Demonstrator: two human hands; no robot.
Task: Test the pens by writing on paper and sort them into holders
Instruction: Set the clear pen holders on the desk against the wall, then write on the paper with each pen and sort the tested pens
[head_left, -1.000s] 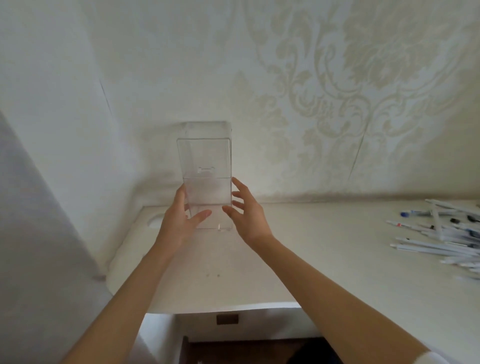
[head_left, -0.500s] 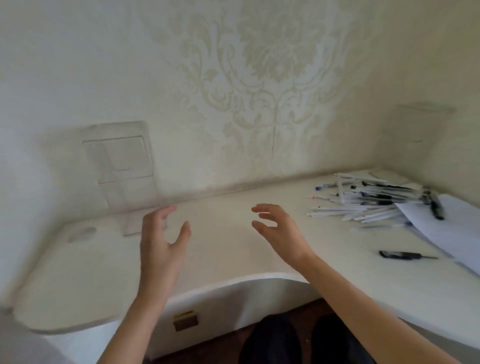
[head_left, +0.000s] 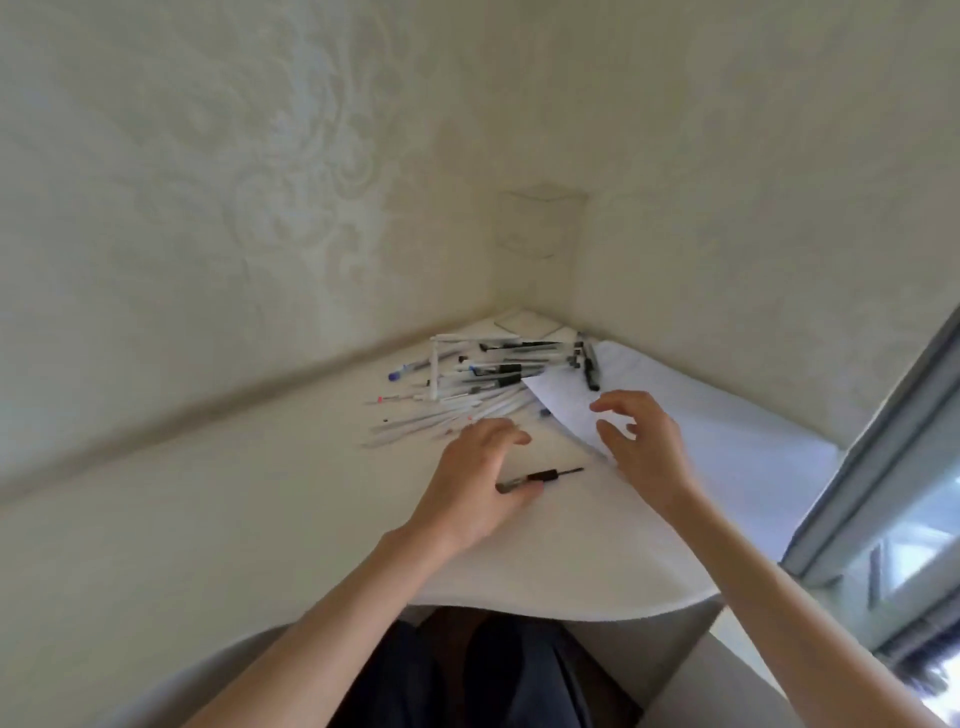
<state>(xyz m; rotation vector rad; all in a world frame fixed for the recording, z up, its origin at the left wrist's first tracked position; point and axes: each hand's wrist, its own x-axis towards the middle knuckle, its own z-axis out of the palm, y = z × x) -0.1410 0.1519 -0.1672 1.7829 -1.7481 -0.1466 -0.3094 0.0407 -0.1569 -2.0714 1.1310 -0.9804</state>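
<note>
— What takes up most of the view?
— A cream table (head_left: 260, 519), running into a corner where two walls meet. A white sheet of paper (head_left: 727, 457) lies on its right side.

— And the pens?
— A loose pile of pens (head_left: 478, 384) lies on the table left of the paper, its right edge touching the sheet's corner. Behind the pile, a clear holder (head_left: 540, 223) stands right in the corner, faint against the walls.

— The hands?
— The left hand (head_left: 467, 483) hovers just in front of the pile, fingers loosely bent, gripping nothing. The right hand (head_left: 644, 447) is over the near edge of the paper, fingers spread and bent, holding nothing.

— Anything smaller?
— One black pen (head_left: 556, 475) lies alone on the table between the hands. The left thumb's tip is at its near end; whether they touch, I cannot tell.
</note>
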